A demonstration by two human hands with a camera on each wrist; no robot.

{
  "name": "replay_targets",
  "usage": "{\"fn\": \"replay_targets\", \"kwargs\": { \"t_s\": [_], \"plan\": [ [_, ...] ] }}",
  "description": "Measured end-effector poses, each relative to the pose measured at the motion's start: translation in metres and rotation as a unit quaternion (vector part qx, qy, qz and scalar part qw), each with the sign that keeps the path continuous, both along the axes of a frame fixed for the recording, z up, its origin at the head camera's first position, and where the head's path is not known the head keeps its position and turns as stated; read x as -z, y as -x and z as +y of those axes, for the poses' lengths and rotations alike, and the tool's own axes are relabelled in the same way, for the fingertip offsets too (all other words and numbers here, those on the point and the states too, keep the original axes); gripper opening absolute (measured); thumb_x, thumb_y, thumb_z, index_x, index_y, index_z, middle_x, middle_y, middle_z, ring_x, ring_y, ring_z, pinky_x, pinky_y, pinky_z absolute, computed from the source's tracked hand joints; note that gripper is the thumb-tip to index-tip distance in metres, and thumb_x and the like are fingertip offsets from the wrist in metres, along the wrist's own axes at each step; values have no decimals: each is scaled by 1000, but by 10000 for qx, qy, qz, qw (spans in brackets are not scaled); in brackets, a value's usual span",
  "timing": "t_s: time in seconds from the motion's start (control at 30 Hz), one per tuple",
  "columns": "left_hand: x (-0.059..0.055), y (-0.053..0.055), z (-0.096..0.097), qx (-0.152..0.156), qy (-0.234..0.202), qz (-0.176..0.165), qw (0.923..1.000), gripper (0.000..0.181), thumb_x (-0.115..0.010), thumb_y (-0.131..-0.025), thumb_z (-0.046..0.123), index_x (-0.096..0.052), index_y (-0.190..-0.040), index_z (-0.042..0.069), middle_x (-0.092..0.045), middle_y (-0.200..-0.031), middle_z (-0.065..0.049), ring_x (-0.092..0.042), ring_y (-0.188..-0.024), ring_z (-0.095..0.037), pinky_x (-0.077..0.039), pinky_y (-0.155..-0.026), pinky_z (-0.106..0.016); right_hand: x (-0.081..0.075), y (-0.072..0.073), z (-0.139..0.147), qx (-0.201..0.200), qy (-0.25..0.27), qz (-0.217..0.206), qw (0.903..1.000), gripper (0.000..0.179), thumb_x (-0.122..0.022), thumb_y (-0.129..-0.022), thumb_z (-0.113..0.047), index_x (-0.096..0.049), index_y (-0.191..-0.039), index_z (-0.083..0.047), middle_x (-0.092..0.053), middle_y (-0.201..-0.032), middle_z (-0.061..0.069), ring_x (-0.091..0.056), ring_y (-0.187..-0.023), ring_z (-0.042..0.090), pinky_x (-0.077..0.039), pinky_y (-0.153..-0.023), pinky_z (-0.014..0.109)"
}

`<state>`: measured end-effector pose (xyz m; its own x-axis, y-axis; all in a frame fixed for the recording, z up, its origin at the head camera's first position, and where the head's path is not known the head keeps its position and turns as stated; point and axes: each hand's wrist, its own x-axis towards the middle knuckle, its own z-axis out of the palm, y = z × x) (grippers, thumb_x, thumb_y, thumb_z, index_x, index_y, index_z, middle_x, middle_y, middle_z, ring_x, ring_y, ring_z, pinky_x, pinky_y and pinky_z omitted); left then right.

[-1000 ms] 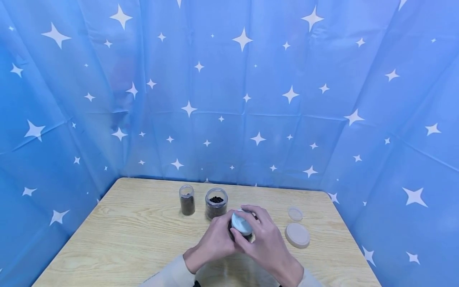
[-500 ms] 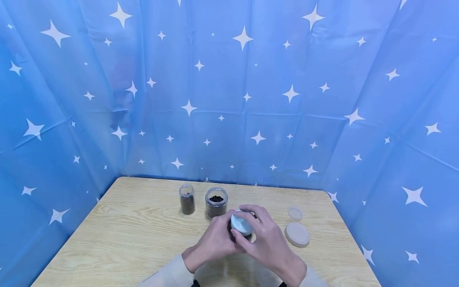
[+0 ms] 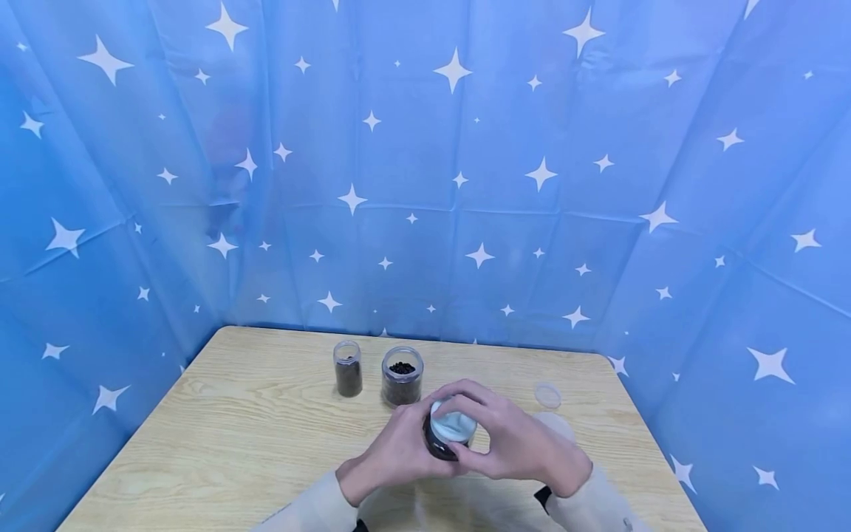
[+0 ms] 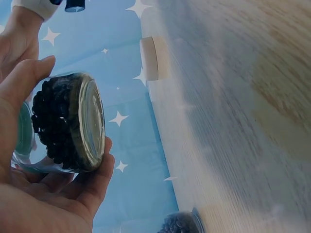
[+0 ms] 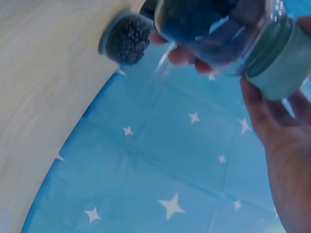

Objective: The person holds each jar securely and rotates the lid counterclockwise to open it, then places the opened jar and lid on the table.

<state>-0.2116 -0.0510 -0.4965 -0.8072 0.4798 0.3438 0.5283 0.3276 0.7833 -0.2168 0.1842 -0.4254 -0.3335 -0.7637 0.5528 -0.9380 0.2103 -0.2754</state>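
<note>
My left hand [image 3: 397, 448] grips a round glass jar [image 4: 62, 124] of dark, bean-like pieces. In the left wrist view its fingers wrap the glass, and the base faces the camera. A pale blue-green lid [image 3: 454, 427] sits on the jar's mouth. Fingers and thumb of my right hand [image 3: 515, 437] pinch the lid's rim. The right wrist view also shows the lid [image 5: 282, 68] between thumb and fingers, against the glass neck. How tightly it is seated, I cannot tell. The jar is held off the table.
Behind the hands stand a slim uncovered jar [image 3: 348, 377] and a wider uncovered jar [image 3: 402, 384], both with dark contents. To the right lie a clear disc [image 3: 548, 395] and a beige lid [image 3: 557, 424], partly covered by my right hand. A starry blue curtain [image 3: 425, 185] hangs behind the table [image 3: 219, 443].
My right hand has turned about the lid, its wrist swinging right and upward over the beige lid. More of the blue-green lid and the jar's side shows. My left hand has barely moved.
</note>
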Motion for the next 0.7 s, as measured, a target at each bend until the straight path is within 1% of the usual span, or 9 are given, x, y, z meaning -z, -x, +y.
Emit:
{"fn": "replay_targets", "kwargs": {
  "t_s": [0.07,0.17,0.23,0.37,0.63,0.7],
  "plan": [
    [0,-1,0,11,-1,-50,10000,80,-106,-84,41,-65,-151,29,-82,-121,11,-75,-106,1,-65,-95,-24,-2,2,2,-129,-96,-159,9997,50,-86,-93,1,-69,-137,-16,-70,-151,10,-74,-136,22,-64,-111,29],
    [0,-1,1,21,10,-97,10000,78,-106,-84,44,-65,-149,29,-82,-122,12,-75,-107,1,-65,-96,-24,-3,3,3,-168,-192,-278,9993,49,-85,-93,0,-68,-136,-17,-70,-152,8,-73,-137,20,-65,-111,32],
    [0,-1,1,35,12,-97,9999,77,-106,-84,44,-65,-148,30,-81,-123,12,-75,-108,1,-65,-97,-25,-3,3,3,-158,-231,-266,9993,49,-86,-92,0,-68,-135,-17,-70,-153,8,-73,-137,20,-65,-112,33],
    [0,-1,1,42,5,-52,10000,75,-106,-84,44,-66,-146,30,-81,-123,12,-76,-108,1,-65,-97,-25,-3,3,3,-166,-235,-200,9994,49,-85,-91,-1,-67,-134,-16,-70,-153,8,-73,-137,20,-64,-112,30],
    [0,-2,0,29,10,-214,9998,71,-103,-86,39,-66,-146,29,-81,-123,12,-76,-108,1,-65,-97,-25,-2,0,2,-194,-176,-71,9996,43,-85,-98,-10,-67,-136,-16,-69,-154,8,-74,-136,22,-63,-114,30],
    [0,-2,0,12,3,-192,9998,73,-103,-85,36,-66,-147,28,-82,-124,11,-76,-109,0,-65,-98,-26,-2,0,2,-178,-155,-47,9997,42,-86,-100,-14,-67,-137,-16,-69,-154,8,-73,-137,22,-63,-114,31]
  ]
}}
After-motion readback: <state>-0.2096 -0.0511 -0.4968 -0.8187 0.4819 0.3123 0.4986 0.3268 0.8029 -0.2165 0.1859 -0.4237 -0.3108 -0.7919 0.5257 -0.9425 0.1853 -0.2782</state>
